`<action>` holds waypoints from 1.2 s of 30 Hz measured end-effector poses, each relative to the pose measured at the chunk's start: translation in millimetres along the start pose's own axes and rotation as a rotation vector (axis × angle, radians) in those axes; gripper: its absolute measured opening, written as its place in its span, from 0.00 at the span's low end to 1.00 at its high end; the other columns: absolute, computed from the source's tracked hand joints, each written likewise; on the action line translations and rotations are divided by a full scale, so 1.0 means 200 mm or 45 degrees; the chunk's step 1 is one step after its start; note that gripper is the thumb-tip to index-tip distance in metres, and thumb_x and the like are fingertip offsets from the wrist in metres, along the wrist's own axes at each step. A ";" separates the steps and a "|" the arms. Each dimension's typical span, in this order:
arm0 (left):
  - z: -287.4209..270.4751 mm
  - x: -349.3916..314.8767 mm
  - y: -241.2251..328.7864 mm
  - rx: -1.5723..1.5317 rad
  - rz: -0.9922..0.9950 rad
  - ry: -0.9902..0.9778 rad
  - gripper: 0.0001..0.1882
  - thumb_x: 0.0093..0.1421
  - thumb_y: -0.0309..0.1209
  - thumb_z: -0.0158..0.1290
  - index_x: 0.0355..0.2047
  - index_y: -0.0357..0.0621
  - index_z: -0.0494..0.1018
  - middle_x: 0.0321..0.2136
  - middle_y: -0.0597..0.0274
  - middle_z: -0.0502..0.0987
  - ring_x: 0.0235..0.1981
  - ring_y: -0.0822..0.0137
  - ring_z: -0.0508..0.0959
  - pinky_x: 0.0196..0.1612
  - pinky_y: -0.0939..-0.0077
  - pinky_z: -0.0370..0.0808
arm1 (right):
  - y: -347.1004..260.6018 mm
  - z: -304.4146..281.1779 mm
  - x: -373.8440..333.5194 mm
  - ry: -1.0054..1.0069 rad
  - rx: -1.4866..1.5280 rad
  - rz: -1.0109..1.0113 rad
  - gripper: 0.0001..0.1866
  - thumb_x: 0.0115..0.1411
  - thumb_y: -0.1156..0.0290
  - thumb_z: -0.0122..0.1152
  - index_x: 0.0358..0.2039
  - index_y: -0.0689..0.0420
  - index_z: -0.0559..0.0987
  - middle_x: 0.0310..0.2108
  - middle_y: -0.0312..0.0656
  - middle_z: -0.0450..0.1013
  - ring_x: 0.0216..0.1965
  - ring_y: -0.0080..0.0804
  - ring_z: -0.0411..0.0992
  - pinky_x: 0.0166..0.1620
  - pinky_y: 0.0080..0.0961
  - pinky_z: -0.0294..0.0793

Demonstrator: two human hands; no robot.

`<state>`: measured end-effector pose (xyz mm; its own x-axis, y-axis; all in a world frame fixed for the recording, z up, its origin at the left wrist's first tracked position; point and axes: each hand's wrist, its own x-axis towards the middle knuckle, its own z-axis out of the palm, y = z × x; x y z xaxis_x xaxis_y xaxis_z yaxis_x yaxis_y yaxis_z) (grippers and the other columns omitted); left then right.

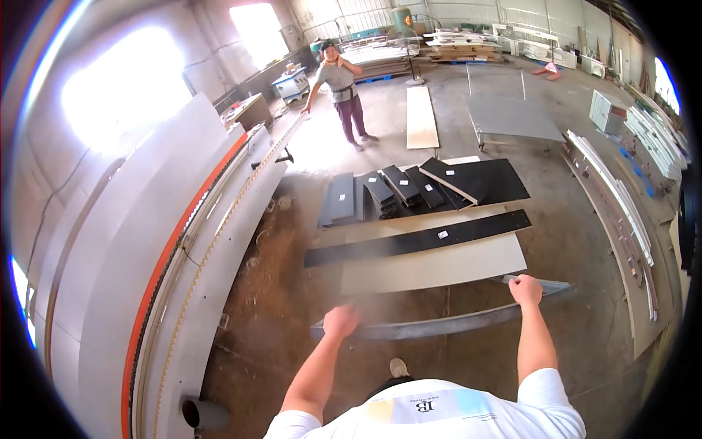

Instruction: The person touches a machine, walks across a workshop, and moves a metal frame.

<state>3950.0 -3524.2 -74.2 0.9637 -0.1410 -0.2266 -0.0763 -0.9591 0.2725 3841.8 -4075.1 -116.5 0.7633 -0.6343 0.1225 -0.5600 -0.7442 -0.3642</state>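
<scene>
In front of my body, in the head view, a long grey metal frame (pixel 439 326) is lying crosswise below a spread of boards, its near rail passing under both my arms. My right hand (pixel 525 290) is curling into a fist around its right-hand part, thumb side toward me. My left hand (pixel 342 320) is meeting the frame near its other end, but it is blurring, so I cannot tell whether those fingers are wrapping the rail or only pressing on it. My arms are reaching wide apart, probably because so long a piece is balancing better from near both ends.

Just beyond, a long black board (pixel 417 239) is lying over a pale panel (pixel 439 265), and behind it narrow black boards (pixel 398 184) are resting side by side, their white labels facing up, perhaps for easy reading. To my left, a long toothed rail (pixel 219 228) is running along a white machine bed (pixel 212 296), and a co-worker (pixel 342 84) is standing at its far end, one hand reaching toward it.
</scene>
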 end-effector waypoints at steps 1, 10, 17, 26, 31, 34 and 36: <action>-0.03 0.00 -0.01 0.009 0.003 0.019 0.25 0.66 0.50 0.44 0.44 0.46 0.82 0.44 0.43 0.83 0.49 0.41 0.81 0.53 0.49 0.77 | -0.03 -0.01 -0.01 -0.043 -0.032 -0.009 0.16 0.57 0.53 0.64 0.28 0.52 0.87 0.30 0.48 0.82 0.35 0.51 0.81 0.40 0.46 0.80; -0.03 0.01 -0.07 -0.030 -0.075 -0.106 0.22 0.63 0.50 0.48 0.43 0.52 0.85 0.45 0.49 0.84 0.49 0.45 0.82 0.53 0.53 0.78 | -0.07 0.04 -0.05 0.039 0.040 0.000 0.14 0.58 0.55 0.63 0.27 0.52 0.85 0.29 0.47 0.82 0.35 0.52 0.80 0.39 0.45 0.79; 0.05 0.02 -0.11 0.007 -0.047 -0.036 0.21 0.62 0.48 0.49 0.41 0.50 0.85 0.44 0.50 0.85 0.48 0.45 0.82 0.52 0.53 0.78 | -0.04 0.04 -0.06 0.088 0.029 0.005 0.14 0.57 0.57 0.63 0.26 0.54 0.84 0.28 0.48 0.81 0.33 0.53 0.79 0.36 0.45 0.78; 0.05 0.03 -0.10 -0.038 -0.067 -0.039 0.22 0.62 0.50 0.50 0.40 0.48 0.84 0.43 0.49 0.85 0.48 0.45 0.82 0.51 0.52 0.78 | -0.03 0.04 -0.05 -0.015 -0.017 0.081 0.16 0.55 0.56 0.65 0.27 0.56 0.85 0.29 0.50 0.81 0.35 0.53 0.80 0.39 0.47 0.79; 0.15 0.16 -0.23 0.140 -0.033 -0.315 0.26 0.65 0.54 0.50 0.50 0.50 0.83 0.51 0.50 0.83 0.55 0.46 0.80 0.57 0.52 0.77 | -0.08 0.02 -0.01 -0.268 -0.146 0.117 0.15 0.52 0.57 0.66 0.31 0.56 0.87 0.36 0.51 0.83 0.41 0.51 0.81 0.44 0.44 0.82; 0.14 0.17 -0.21 0.122 -0.027 -0.322 0.25 0.65 0.53 0.50 0.50 0.52 0.83 0.52 0.50 0.82 0.56 0.46 0.79 0.58 0.53 0.76 | -0.11 -0.01 -0.01 -0.423 -0.293 0.134 0.17 0.52 0.57 0.66 0.35 0.57 0.88 0.41 0.50 0.83 0.45 0.50 0.81 0.48 0.42 0.82; 0.11 0.16 -0.19 0.114 -0.054 -0.339 0.25 0.64 0.53 0.50 0.50 0.52 0.84 0.51 0.51 0.83 0.56 0.47 0.79 0.58 0.54 0.76 | -0.15 -0.04 -0.02 -0.465 -0.285 0.166 0.19 0.52 0.57 0.66 0.38 0.57 0.88 0.44 0.49 0.83 0.48 0.49 0.81 0.50 0.40 0.81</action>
<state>3977.2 -3497.1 -112.8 0.8664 -0.1482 -0.4769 -0.0708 -0.9818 0.1764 3851.8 -4052.5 -98.4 0.7231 -0.6400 -0.2599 -0.6841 -0.7156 -0.1411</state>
